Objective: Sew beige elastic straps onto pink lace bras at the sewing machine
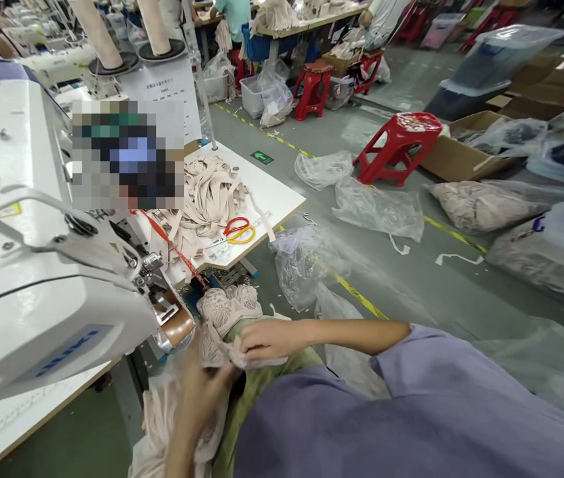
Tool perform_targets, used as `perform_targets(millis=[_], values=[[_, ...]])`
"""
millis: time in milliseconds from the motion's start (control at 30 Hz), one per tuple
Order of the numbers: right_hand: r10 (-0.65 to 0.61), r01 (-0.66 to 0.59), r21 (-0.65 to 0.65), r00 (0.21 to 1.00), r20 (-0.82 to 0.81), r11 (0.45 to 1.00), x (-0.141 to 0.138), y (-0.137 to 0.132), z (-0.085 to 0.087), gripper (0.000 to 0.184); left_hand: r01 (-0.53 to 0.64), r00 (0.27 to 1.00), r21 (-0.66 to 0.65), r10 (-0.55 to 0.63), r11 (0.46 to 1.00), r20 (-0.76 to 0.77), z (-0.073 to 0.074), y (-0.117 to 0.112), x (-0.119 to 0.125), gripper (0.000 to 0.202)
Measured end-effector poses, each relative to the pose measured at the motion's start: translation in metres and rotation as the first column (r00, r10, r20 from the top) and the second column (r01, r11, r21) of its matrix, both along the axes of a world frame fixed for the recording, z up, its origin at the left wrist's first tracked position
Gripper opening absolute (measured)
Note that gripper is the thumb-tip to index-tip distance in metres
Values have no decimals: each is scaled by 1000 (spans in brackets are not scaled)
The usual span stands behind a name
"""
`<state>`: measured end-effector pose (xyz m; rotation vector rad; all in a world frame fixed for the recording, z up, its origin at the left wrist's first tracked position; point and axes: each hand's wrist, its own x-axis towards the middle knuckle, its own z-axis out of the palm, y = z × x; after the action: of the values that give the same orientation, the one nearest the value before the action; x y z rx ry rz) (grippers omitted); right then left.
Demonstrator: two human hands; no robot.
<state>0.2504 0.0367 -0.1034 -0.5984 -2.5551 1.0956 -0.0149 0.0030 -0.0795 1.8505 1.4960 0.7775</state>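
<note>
A beige lace garment piece [225, 312] lies bunched at the front of the white sewing machine [38, 292], close to its needle area. My right hand [269, 340] rests on the lace with fingers curled, pinching its edge. My left hand [202, 392] comes up from below, blurred, and grips the same lace from underneath. More beige fabric [157, 425] hangs down over my lap.
A pile of beige elastic strips [207, 199] and red and yellow scissors [238, 229] lie on the white side table [282, 196]. Plastic bags [376, 209] and red stools [396, 143] stand on the floor to the right, with cardboard boxes [466, 156] beyond. Other workers sit at far tables.
</note>
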Motion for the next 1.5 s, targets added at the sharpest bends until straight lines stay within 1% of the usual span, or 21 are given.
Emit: perform_targets(millis=[67, 133, 233, 300, 400, 500, 533, 567, 633, 700, 767, 867, 967, 1067, 1133, 1200, 1267, 1333, 1367, 1433, 1500], values=[[-8, 12, 49, 997, -83, 999, 1, 8, 15, 16, 328, 939, -291, -277, 899, 204, -13, -11, 45, 44], [-139, 148, 91, 986, -93, 985, 26, 33, 24, 21, 437, 895, -444, -330, 782, 300, -20, -20, 67, 42], [-430, 443, 153, 896, -108, 884, 92, 97, 28, 46, 505, 860, -540, -337, 673, 383, -19, -25, 63, 47], [-624, 591, 338, 781, -16, 732, 131, 138, 28, 39, 454, 882, -543, -270, 707, 386, -14, -26, 52, 47], [-661, 576, 481, 751, 9, 661, 152, 165, 31, 23, 222, 964, -475, -118, 851, 238, -8, -27, 42, 48], [-633, 653, 431, 744, -214, 623, 123, 139, 44, 32, 109, 984, -404, -40, 908, 176, -3, -32, 41, 44], [-596, 644, 385, 762, -252, 661, 107, 122, 49, 34, 112, 978, -405, -27, 907, 209, 0, -35, 41, 41], [-519, 564, 334, 825, -221, 755, 89, 103, 55, 33, 122, 967, -412, -14, 903, 256, 5, -38, 40, 38], [-288, 297, 227, 955, -76, 927, 55, 68, 63, 29, 161, 928, -417, 6, 895, 372, 16, -44, 40, 30], [-64, 54, 133, 995, 73, 990, 26, 41, 67, 24, 206, 886, -379, -7, 902, 463, 30, -52, 39, 23], [73, -83, 64, 986, 150, 994, 4, 25, 65, 19, 251, 878, -294, -89, 922, 470, 42, -57, 37, 15], [171, -170, -22, 979, 114, 985, -17, 14, 58, 15, 264, 944, -144, -224, 954, 243, 48, -59, 34, 17], [179, -175, -65, 983, 48, 982, -29, 11, 55, 13, 121, 992, -14, -121, 993, 33, 43, -54, 31, 34], [116, -112, -79, 992, 54, 991, -34, 11, 54, 14, -45, 999, -133, 48, 990, 14, 36, -48, 26, 37], [93, -86, -106, 993, 68, 991, -36, 13, 52, 14, -7, 1000, -291, 12, 957, 14, 33, -45, 23, 24], [21, -19, -96, 1000, 23, 995, -36, 15, 45, 14, 53, 999, -369, -44, 928, 32, 32, -43, 20, 36], [-208, 205, -50, 975, -75, 977, -35, 14, 36, 23, 35, 998, -368, -10, 929, 70, 32, -44, 18, 40], [-387, 373, -123, 914, -125, 920, -35, 10, 24, 33, -13, 991, -357, 59, 934, 119, 34, -44, 19, 40], [-384, 353, -231, 917, -108, 907, -36, 7, 19, 41, -40, 986, -355, 94, 934, 137, 34, -45, 19, 40], [-222, 146, -521, 971, -86, 841, -41, 0, 9, 53, -95, 974, -354, 159, 930, 158, 35, -46, 22, 39], [-151, -9, -757, 978, -142, 653, -51, -8, 3, 56, -122, 969, -342, 186, 932, 163, 35, -46, 25, 39]])
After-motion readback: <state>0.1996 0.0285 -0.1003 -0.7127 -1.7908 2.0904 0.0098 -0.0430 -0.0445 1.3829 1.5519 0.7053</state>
